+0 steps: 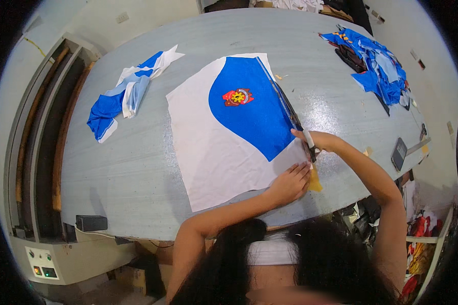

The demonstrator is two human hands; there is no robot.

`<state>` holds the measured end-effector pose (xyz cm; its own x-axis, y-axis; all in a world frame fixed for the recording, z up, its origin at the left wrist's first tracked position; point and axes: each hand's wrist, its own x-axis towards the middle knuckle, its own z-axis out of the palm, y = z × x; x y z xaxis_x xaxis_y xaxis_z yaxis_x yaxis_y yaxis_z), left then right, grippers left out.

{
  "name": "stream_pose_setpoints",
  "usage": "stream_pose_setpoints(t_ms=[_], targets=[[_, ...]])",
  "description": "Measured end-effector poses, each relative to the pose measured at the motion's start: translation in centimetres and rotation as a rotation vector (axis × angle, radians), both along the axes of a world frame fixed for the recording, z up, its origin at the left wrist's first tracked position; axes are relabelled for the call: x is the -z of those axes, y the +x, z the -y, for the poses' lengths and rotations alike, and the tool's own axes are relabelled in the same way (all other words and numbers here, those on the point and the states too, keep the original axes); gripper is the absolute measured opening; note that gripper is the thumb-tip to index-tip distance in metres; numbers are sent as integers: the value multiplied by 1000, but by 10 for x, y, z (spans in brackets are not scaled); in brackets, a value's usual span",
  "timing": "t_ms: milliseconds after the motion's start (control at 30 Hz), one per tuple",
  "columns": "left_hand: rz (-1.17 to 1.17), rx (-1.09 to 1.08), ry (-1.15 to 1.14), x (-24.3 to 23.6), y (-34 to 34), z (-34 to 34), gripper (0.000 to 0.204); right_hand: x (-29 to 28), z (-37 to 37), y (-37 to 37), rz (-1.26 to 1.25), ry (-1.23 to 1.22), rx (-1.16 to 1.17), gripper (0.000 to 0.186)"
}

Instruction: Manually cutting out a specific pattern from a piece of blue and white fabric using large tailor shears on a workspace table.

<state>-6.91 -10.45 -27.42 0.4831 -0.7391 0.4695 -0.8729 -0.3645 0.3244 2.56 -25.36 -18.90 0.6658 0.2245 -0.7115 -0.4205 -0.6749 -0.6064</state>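
Note:
A white fabric panel (213, 157) lies flat on the table, bearing a printed blue shape (254, 117) with a small red and yellow emblem (237, 97). My right hand (315, 141) is closed round a pair of scissors (293, 116) at the panel's right edge. The long dark blades point away from me along the blue border; fingers partly hide the handles. Near the panel's lower right corner, my left hand (290, 184) rests palm down with its fingers stretched out on the cloth. A yellow scrap (315, 181) shows beside its fingertips.
Blue and white fabric pieces (119, 96) lie at the far left of the table (137, 183). A pile of blue scraps (381, 66) sits far right, with a phone-like dark object (399, 154) nearer. A long machine (40, 152) borders the left side; a small black box (91, 222) sits front left.

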Motion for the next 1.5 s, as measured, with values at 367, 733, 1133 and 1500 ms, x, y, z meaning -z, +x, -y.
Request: stream_pose_setpoints(t_ms=[367,733,1133,1500], targets=[[6,4,28,1,-1,0,38,15,4,21,-71,79,35,71],[20,6,9,7,1,0,45,5,-10,39,-20,-53,126,61],[-22,-1,2,10,-2,1,45,11,-15,63,21,-10,104,63],[-2,-3,-25,8,0,1,43,18,-7,90,-27,-12,-7,68]])
